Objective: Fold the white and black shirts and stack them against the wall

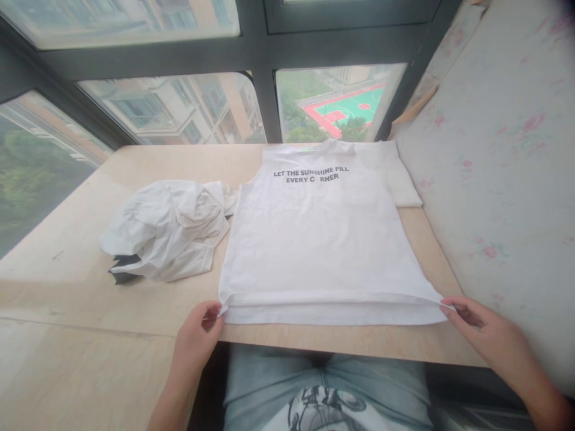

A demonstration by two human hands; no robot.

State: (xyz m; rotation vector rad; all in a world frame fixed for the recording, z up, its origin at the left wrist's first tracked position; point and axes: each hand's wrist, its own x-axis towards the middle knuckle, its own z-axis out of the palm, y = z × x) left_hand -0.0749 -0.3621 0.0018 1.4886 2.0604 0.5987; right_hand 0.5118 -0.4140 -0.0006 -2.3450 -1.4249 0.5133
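Observation:
A white T-shirt (314,239) lies spread on the wooden table, its neckline toward the window and its hem toward me. Dark printed lettering runs across its upper part. My left hand (200,328) pinches the hem at its left corner. At the opposite corner, my right hand (476,320) pinches the hem between thumb and fingers. Between the hands the upper layer's edge sits slightly back from the lower layer's edge. The right sleeve shows beside the shirt body, while no left sleeve is visible.
Left of the shirt, a crumpled heap of white clothing (171,227) with a dark part rests on the table (81,239). Dark-framed windows (265,108) border the far side. A wall with flowered covering (507,179) stands along the right edge.

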